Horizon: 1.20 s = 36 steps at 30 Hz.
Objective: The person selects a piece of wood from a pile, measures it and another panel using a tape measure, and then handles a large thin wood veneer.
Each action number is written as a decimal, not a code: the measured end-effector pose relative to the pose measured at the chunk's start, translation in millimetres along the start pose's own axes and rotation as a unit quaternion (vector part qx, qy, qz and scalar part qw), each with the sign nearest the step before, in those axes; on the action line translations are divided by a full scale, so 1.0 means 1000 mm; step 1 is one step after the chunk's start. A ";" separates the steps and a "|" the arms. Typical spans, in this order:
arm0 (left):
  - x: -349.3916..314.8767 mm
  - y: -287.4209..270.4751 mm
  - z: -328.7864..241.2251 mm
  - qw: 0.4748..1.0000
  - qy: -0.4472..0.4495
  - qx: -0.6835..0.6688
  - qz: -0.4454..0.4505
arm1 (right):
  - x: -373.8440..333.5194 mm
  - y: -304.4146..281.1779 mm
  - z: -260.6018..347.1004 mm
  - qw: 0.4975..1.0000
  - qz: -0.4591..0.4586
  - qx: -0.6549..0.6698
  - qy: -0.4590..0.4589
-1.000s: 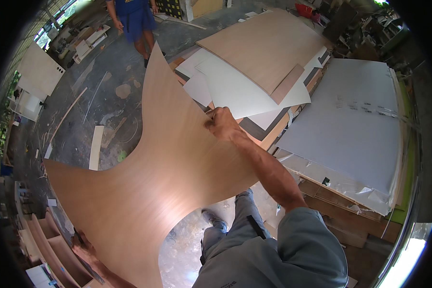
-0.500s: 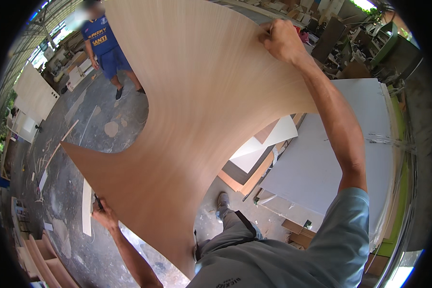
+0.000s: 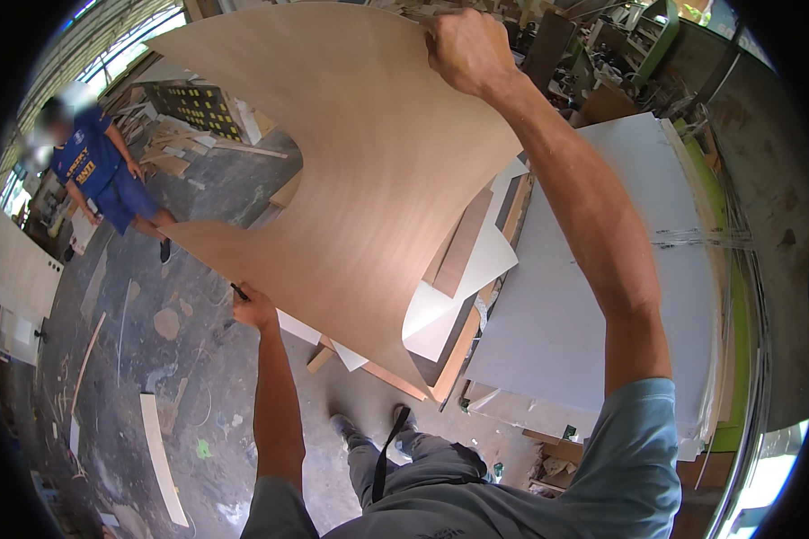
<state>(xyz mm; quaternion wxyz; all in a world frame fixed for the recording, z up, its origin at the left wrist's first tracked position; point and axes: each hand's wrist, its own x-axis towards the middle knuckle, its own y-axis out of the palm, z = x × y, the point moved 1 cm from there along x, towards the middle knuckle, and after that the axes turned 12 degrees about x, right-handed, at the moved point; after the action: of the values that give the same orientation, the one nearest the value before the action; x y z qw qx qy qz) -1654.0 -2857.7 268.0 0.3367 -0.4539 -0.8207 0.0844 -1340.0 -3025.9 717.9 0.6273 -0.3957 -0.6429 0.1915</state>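
A large thin sheet of plywood [image 3: 360, 171], pale brown and grained, hangs in the air in front of me, bowed into a curve. At its upper right edge my right hand [image 3: 470, 52] is closed around the rim, arm stretched out. My left hand [image 3: 256, 307] is closed at the near left edge of the same sheet. A small black object [image 3: 239, 291], slim like a pen or cutter, sticks out of the left fist; its kind is unclear. The sheet covers part of a stack below it.
Beneath the sheet lies a stack of boards with white offcuts [image 3: 481, 265]. A large pale grey panel pile [image 3: 557, 278] stands to the right. A person in blue [image 3: 108, 166] stands at the left. On the floor lies a pale strip [image 3: 160, 458]; scrap wood [image 3: 166, 144] lies beyond.
The sheet has swung to the right over the stack of boards. My left hand has moved up and right with its edge. The view has turned, and the person appears farther left.
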 end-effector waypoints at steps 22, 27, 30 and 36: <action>0.186 -0.126 0.393 0.845 -0.378 0.071 0.373 | -0.154 0.431 0.063 0.971 0.074 0.044 0.222; 0.254 -0.234 0.444 0.834 -0.512 0.129 0.159 | -0.155 0.477 0.101 0.956 0.134 0.041 0.257; 0.273 -0.241 0.453 0.823 -0.540 0.110 0.137 | -0.147 0.495 0.127 0.948 0.162 0.038 0.272; 0.287 -0.110 0.424 0.833 -0.472 0.019 0.288 | -0.123 0.502 0.198 0.937 0.168 0.031 0.304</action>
<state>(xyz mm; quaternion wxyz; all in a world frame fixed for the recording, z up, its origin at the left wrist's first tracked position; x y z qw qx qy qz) -2099.8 -2619.6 131.5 -0.1230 -0.5681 -0.7105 0.3967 -1407.0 -2760.1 236.7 0.7632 -0.5176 -0.3402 0.1842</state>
